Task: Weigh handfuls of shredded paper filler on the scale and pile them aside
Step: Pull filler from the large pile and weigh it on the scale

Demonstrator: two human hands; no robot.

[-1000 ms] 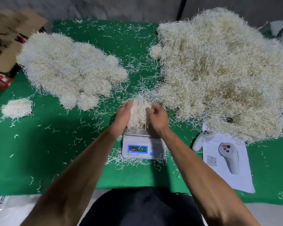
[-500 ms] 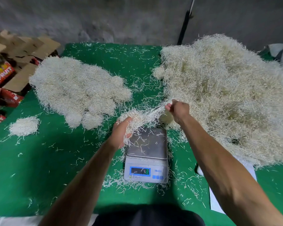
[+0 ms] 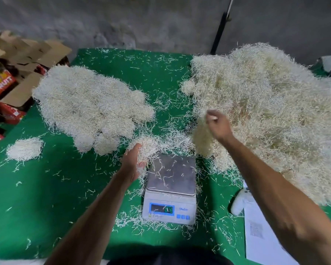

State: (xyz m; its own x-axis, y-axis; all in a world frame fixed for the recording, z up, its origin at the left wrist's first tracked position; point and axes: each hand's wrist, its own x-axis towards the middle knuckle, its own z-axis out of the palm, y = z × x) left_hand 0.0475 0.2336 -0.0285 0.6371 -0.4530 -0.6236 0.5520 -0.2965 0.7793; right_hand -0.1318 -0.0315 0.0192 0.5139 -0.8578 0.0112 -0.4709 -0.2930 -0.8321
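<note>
The left hand [image 3: 132, 163] cups a fluffy clump of pale paper shreds [image 3: 146, 148] beside the scale [image 3: 170, 188]. The right hand [image 3: 218, 125], blurry, seems to pinch shreds at the big pile [image 3: 266, 111].

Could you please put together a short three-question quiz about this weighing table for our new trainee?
1. True or false: the scale has a full handful of shredded paper resting on its pan.
2. Which hand holds a clump of paper beside the scale's near-left corner? A) left hand B) right hand C) neither
3. Fill in: the right hand is reaching into the ____ of the two big piles, the large pile, not the flatter pile.

Key:
1. False; only a few loose strands lie on the pan.
2. A
3. Taller, on the person's right.
</note>
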